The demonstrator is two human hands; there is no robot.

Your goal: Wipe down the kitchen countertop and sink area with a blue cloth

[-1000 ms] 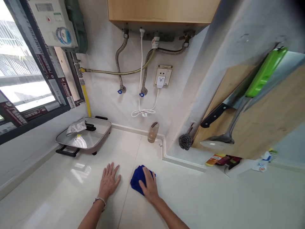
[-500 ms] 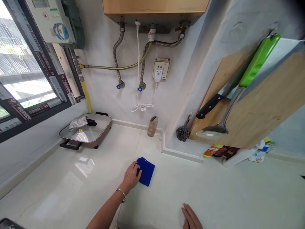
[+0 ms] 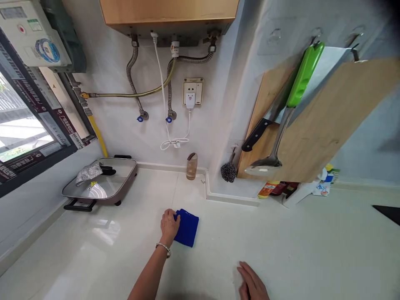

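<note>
A folded blue cloth (image 3: 188, 228) lies flat on the white countertop. My left hand (image 3: 169, 225), with a bracelet on its wrist, is at the cloth's left edge. Its fingers are curled in and the thumb lies at the edge, closed on the fabric. My right hand (image 3: 252, 281) is by the bottom of the view, apart from the cloth, with its fingers stretched out on the counter and nothing seen in it. The lower part of this hand is cut off.
An electric pan (image 3: 127, 182) with a glass lid stands at the left. A brown-tinted bottle (image 3: 191, 167) stands by the back wall. A cutting board (image 3: 325, 133), a knife (image 3: 258, 134), a green-handled spatula (image 3: 305, 75) and a steel scrubber (image 3: 228, 172) hang at the right.
The camera view has turned to the right, so the surroundings sit further left. My left hand stays at the cloth's left edge, its fingers drawn in more. My right hand stays on the counter.
</note>
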